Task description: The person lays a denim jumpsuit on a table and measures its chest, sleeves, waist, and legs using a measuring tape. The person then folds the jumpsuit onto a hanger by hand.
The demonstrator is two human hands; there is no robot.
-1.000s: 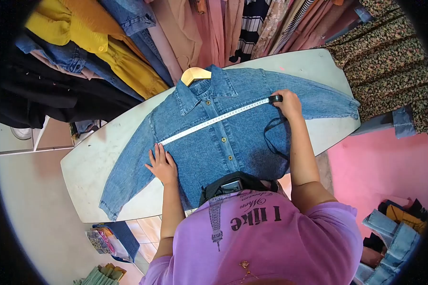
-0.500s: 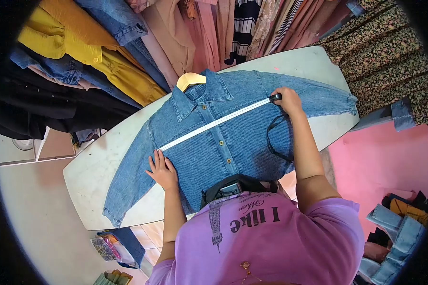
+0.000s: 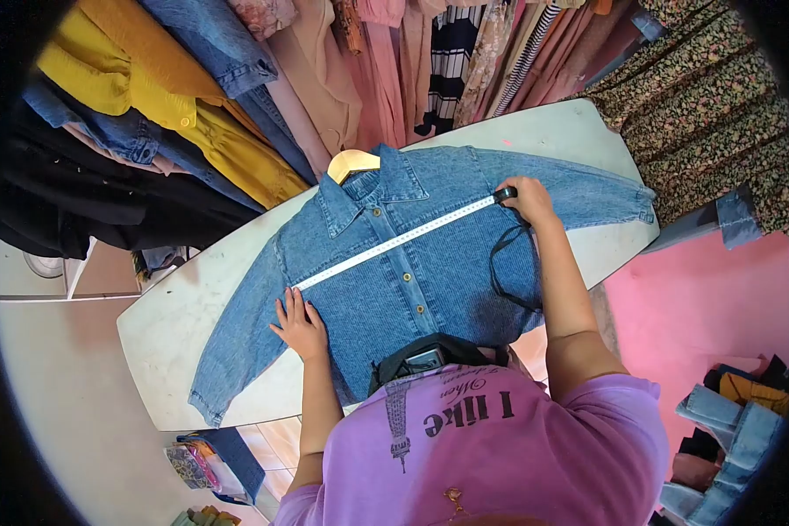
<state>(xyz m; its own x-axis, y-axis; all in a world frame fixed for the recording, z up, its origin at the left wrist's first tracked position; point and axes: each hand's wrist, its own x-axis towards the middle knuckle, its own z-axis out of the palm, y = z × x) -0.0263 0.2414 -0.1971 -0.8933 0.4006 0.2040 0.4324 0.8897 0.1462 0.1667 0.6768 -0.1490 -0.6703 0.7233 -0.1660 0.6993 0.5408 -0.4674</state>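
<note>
A blue denim shirt lies spread on a white table, its collar around a wooden hanger. Across the chest runs a white measuring tape, slanting up to the right. My left hand lies with fingers spread on the shirt's left side, fingertips at the tape's end. At the other end my right hand is closed on the black tape case. From the case a black strap loops down over the shirt.
Clothes hang close together behind the table. A floral garment hangs at the right, beside the table's end. Folded jeans are stacked at the lower right. A blue bag stands below the table's left part.
The view has shifted slightly, so the shirt and table appear a little lower. Both hands keep their places on the shirt, and the tape still spans the chest.
</note>
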